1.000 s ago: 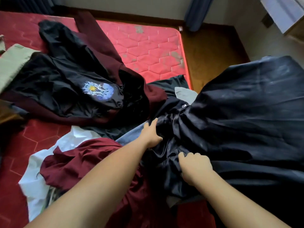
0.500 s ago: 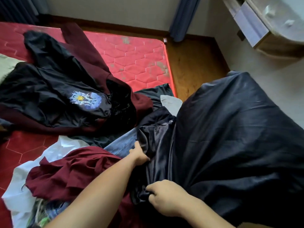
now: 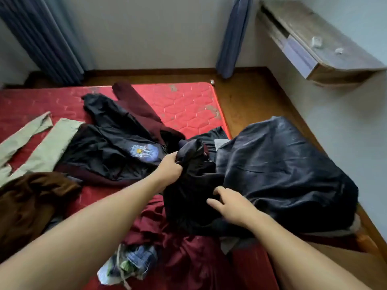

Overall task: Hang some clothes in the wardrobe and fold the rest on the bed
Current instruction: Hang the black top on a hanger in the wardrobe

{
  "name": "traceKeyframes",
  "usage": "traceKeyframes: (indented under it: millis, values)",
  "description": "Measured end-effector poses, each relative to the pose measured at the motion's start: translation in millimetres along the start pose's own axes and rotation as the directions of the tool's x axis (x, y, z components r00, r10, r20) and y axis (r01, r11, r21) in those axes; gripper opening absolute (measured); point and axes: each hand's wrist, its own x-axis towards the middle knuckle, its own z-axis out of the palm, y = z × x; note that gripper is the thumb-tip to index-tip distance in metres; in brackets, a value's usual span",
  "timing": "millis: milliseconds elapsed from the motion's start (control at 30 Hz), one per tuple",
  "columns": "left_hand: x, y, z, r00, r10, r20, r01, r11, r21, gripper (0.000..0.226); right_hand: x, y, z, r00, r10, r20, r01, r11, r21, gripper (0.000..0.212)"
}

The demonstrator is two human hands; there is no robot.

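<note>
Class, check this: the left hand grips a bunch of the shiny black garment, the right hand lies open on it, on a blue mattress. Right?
No: the head view shows a red mattress, not blue. The left hand does grip the bunched shiny black garment, and the right hand lies open on it.

On the mattress (image 3: 184,105), the emblem jacket (image 3: 117,147) lies at the centre over another garment (image 3: 136,103) that reaches out toward 12 o'clock. The trousers (image 3: 41,143) lie at 9 o'clock, a crumpled garment (image 3: 31,197) at 8 o'clock, and a bag (image 3: 129,262) at 6 o'clock beside a bunched cloth (image 3: 188,258). A large garment (image 3: 282,170) is heaped at 3 o'clock over the mattress edge, with a wall shelf (image 3: 326,51) at 2 o'clock and curtains (image 3: 41,38) behind at 11 and 1 o'clock.
</note>
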Motion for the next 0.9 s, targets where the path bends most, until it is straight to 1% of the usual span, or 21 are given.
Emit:
traceKeyframes:
  millis: [67, 133, 200, 267, 333, 367, 400, 467, 500, 533, 600, 633, 667, 700, 733, 767, 833, 900]
  values:
    - [-22.0, 37.9, -33.0, 0.998, 0.059, 0.02, -0.06, 0.998, 0.01, 0.034, 0.0, -18.1, -29.3, 0.992, 0.023, -0.127, -0.018, 0.999, 0.045, 0.052]
    - [-46.3, 73.7, -66.5, 0.99, 0.143, 0.005, -0.143, 0.989, 0.036, 0.029, -2.3, -43.0, -58.9, 0.971, 0.035, -0.235, -0.017, 0.997, 0.077, 0.057]
    - [-72.9, 107.1, -100.6, 0.979, 0.205, -0.006, -0.205, 0.977, 0.051, 0.038, -7.7, -73.6, -88.2, 0.945, 0.041, -0.323, -0.005, 0.994, 0.109, 0.064]
    - [-102.3, 139.2, -136.5, 0.964, 0.267, -0.007, -0.266, 0.963, 0.039, 0.051, -16.4, -109.1, -116.7, 0.925, 0.023, -0.379, 0.005, 0.997, 0.071, 0.072]
    - [-132.8, 171.3, -170.9, 0.94, 0.34, -0.023, -0.339, 0.94, 0.027, 0.058, -25.6, -144.7, -143.6, 0.902, -0.037, -0.43, 0.01, 0.998, -0.066, 0.08]
    - [-147.9, 187.7, -187.6, 0.925, 0.377, -0.04, -0.376, 0.926, 0.027, 0.062, -30.2, -162.6, -156.6, 0.898, -0.072, -0.434, 0.017, 0.992, -0.128, 0.081]
    - [-163.5, 204.4, -203.9, 0.908, 0.415, -0.064, -0.414, 0.91, 0.026, 0.064, -35.2, -181.2, -169.4, 0.911, -0.099, -0.401, 0.041, 0.988, -0.15, 0.079]
    - [-192.8, 237.1, -233.1, 0.865, 0.486, -0.121, -0.488, 0.873, 0.014, 0.067, -48.9, -219.8, -195.8, 0.953, -0.13, -0.275, 0.103, 0.988, -0.111, 0.071]
    - [-206.9, 252.6, -246.2, 0.843, 0.515, -0.156, -0.522, 0.853, -0.002, 0.067, -57.6, -239.0, -209.6, 0.957, -0.149, -0.25, 0.126, 0.986, -0.106, 0.067]
    - [-220.0, 266.9, -257.9, 0.819, 0.541, -0.191, -0.553, 0.833, -0.016, 0.066, -65.9, -257.2, -223.6, 0.95, -0.173, -0.26, 0.147, 0.982, -0.118, 0.064]
    - [-243.2, 292.9, -278.7, 0.778, 0.583, -0.234, -0.604, 0.797, -0.024, 0.062, -84.6, -291.7, -251.2, 0.913, -0.236, -0.332, 0.19, 0.968, -0.164, 0.057]
    - [-253.5, 304.1, -287.9, 0.763, 0.6, -0.239, -0.622, 0.783, -0.02, 0.058, -94.7, -307.3, -262.6, 0.896, -0.263, -0.357, 0.225, 0.963, -0.145, 0.051]
    - [-263.3, 314.1, -296.7, 0.748, 0.62, -0.237, -0.638, 0.77, 0.0, 0.055, -102.6, -320.4, -271.3, 0.889, -0.288, -0.357, 0.288, 0.956, -0.052, 0.041]
    - [-272.5, 323.0, -305.6, 0.734, 0.637, -0.235, -0.65, 0.759, 0.028, 0.052, -112.3, -332.4, -276.7, 0.886, -0.316, -0.34, 0.364, 0.927, 0.089, 0.029]
    - [-280.9, 330.8, -314.5, 0.724, 0.646, -0.243, -0.655, 0.754, 0.051, 0.051, -122.5, -343.6, -279.1, 0.882, -0.34, -0.327, 0.417, 0.885, 0.205, 0.021]
    - [-288.9, 337.4, -324.0, 0.72, 0.647, -0.251, -0.655, 0.753, 0.061, 0.051, -132.4, -354.4, -280.4, 0.874, -0.362, -0.324, 0.454, 0.846, 0.279, 0.024]
    - [-302.8, 345.3, -343.9, 0.721, 0.647, -0.248, -0.648, 0.756, 0.086, 0.052, -146.8, -369.6, -280.8, 0.85, -0.398, -0.345, 0.509, 0.789, 0.345, 0.03]
    - [-315.0, 347.1, -368.4, 0.758, 0.609, -0.233, -0.596, 0.792, 0.133, 0.044, -160.5, -379.2, -285.6, 0.832, -0.385, -0.399, 0.534, 0.749, 0.391, 0.031]
